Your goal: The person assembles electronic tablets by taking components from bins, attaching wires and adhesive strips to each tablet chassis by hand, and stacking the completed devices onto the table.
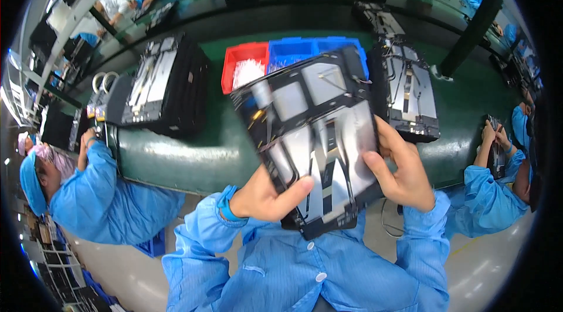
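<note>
I hold a flat black electronic device housing [360,148] with silver metal plates and dark cables. It is tilted in front of my chest, above the near edge of the green bench. My left hand [264,197] grips its lower left side, with the thumb over the face. On the right edge, my right hand [404,171] is closed, its thumb on a silver plate. The fingers behind the housing are hidden. A blue band [226,203] circles my left wrist. Behind the housing, partly covered, are a red bin [229,68] of small white pieces and blue bins [316,42].
A tall stack of similar housings [155,83] stands on the left of the green bench [176,159]; another stack [410,89] is at the right. Rolls of tape [105,82] lie at far left. Co-workers in blue sit close on the left [99,195] and right [492,195].
</note>
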`<state>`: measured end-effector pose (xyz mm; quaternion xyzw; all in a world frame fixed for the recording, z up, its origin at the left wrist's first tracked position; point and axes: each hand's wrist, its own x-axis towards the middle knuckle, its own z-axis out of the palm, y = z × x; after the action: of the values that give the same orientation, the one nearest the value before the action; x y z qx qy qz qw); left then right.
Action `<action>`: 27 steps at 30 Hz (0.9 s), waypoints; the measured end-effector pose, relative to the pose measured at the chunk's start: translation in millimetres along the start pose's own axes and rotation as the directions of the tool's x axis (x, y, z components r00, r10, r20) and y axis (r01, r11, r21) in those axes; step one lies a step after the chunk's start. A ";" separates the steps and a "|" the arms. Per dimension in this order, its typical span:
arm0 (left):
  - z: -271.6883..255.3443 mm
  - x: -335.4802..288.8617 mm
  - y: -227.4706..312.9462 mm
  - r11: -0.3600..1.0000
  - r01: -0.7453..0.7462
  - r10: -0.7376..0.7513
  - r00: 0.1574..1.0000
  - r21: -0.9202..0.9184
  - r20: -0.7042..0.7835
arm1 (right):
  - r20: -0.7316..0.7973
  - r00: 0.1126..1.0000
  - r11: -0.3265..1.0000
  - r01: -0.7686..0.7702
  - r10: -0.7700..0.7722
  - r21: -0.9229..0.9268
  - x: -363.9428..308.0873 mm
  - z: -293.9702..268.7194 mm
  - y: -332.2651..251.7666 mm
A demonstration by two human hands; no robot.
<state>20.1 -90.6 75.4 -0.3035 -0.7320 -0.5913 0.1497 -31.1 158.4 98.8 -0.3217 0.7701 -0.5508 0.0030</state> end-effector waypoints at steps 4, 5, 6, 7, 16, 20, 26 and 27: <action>1.3 -6.0 11.7 0.512 0.782 -0.788 0.592 -0.356 0.167 | -0.115 0.915 0.910 -0.357 0.386 0.209 -61.5 22.0 29.9; 5.3 -14.6 9.5 0.526 0.782 -0.813 0.578 -0.334 0.072 | -0.127 0.900 0.896 -0.385 0.418 0.222 -69.3 31.2 33.9; 8.8 -23.7 6.8 0.541 0.783 -0.827 0.562 -0.308 -0.022 | -0.142 0.883 0.881 -0.410 0.448 0.235 -72.5 39.1 37.4; 11.7 -33.7 1.5 0.597 0.759 -0.796 0.601 -0.260 -0.074 | -0.142 0.877 0.877 -0.420 0.458 0.236 -74.0 44.8 42.0; 14.5 -54.3 -24.5 0.683 0.576 -0.575 0.803 0.450 -0.155 | -0.296 0.878 0.892 -0.430 0.376 -0.142 -69.5 67.9 44.4; 17.1 -57.4 -25.8 0.708 0.592 -0.576 0.799 0.385 -0.171 | -0.263 0.964 0.880 -0.158 0.039 -0.448 -73.5 62.4 58.9; 14.3 -24.5 1.0 0.851 0.454 -0.418 0.890 0.265 -0.183 | -0.351 0.702 0.759 -0.424 0.620 0.494 -56.7 51.6 8.0; 9.6 -17.0 -3.3 0.873 0.409 -0.369 0.910 0.266 -0.187 | -0.336 0.740 0.792 -0.425 0.583 0.437 -60.4 37.5 11.9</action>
<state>32.5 -86.4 60.6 -0.0842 -0.8477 -0.5100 0.1191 24.4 159.0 52.8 0.0456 0.7028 -0.7093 0.0284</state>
